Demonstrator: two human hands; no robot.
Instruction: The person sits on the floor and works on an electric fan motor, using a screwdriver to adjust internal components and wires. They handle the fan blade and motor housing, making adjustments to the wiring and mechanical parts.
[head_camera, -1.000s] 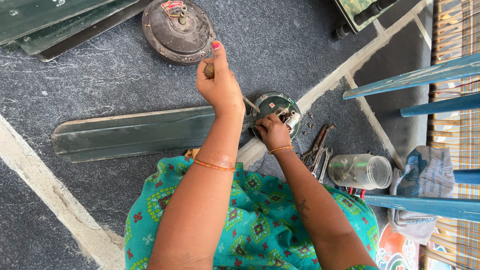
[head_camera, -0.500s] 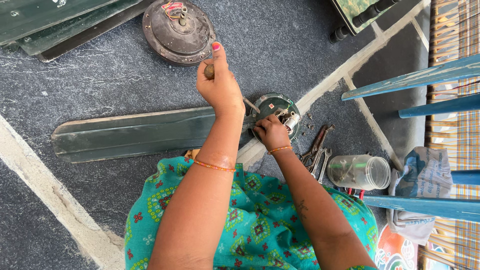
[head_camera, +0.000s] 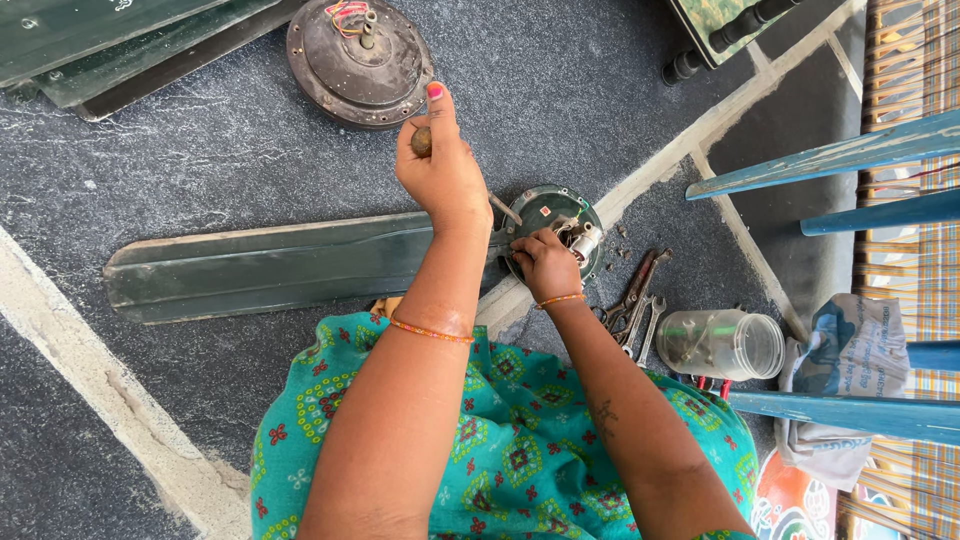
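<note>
On the dark speckled floor (head_camera: 200, 420), a long green ceiling-fan blade (head_camera: 280, 265) lies flat across the middle, its right end meeting a round green fan motor housing (head_camera: 556, 225) that sits open side up, so its inner parts can be reached from above. Toward the floor's far edge rests a second, brown motor casing (head_camera: 355, 62) with red wires showing, and more blades (head_camera: 120, 45) are stacked at the far left corner, out of the way. A clear plastic jar (head_camera: 722, 344) lies on its side near the right edge, beside a blue wooden frame (head_camera: 830, 160); pliers and a spanner (head_camera: 636, 300) lie just beside the housing, within easy reach.

From the lap, both arms stretch forward. The left hand (head_camera: 440, 165) is raised above the blade's right end, fingers curled shut around a wooden tool handle (head_camera: 421, 141) whose thin metal shaft (head_camera: 503, 208) slants down toward the housing. The right hand (head_camera: 545, 262) rests on the housing's near rim, fingers bent and pinching at the small parts inside; what they grip cannot be made out.
</note>
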